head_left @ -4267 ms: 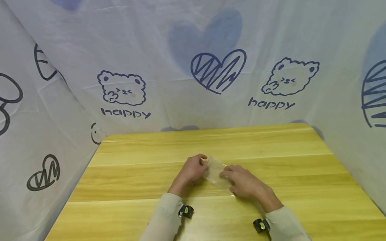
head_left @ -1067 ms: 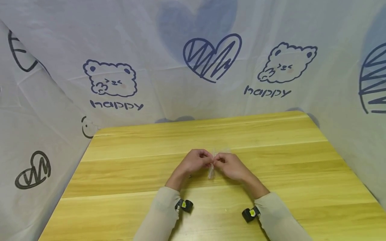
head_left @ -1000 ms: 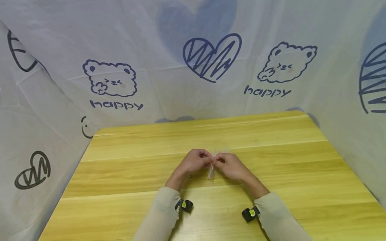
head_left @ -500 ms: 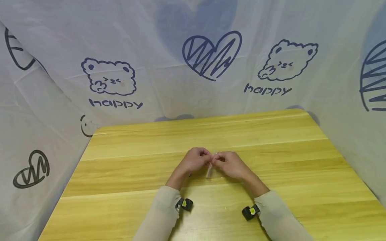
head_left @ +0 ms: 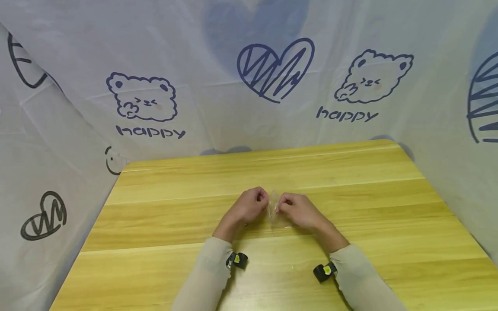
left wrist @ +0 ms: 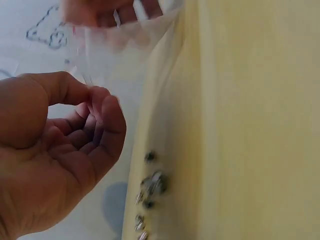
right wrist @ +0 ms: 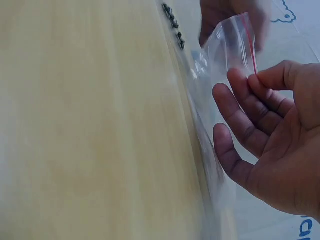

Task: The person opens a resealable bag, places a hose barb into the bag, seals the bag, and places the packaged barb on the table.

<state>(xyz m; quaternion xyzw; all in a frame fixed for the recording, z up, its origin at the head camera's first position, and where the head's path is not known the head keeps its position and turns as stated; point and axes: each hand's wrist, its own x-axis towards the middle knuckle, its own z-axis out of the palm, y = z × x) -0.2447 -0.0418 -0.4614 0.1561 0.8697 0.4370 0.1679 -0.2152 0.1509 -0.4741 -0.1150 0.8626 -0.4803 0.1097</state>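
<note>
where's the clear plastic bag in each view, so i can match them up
Head: just right of centre, between the left hand and right hand; clear plastic bag.
Left wrist: upper left, blurred, between the hands.
Right wrist: upper right of centre, its red strip by the right thumb.
Shared landmark: the right hand, at the top in the left wrist view.

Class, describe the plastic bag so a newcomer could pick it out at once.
Start at the yellow wood-grain table. Near its middle, the left hand and right hand pinch the clear plastic bag between them. Its see-through film and thin red line set it apart from the small dark and shiny pieces lying nearby on the table.
</note>
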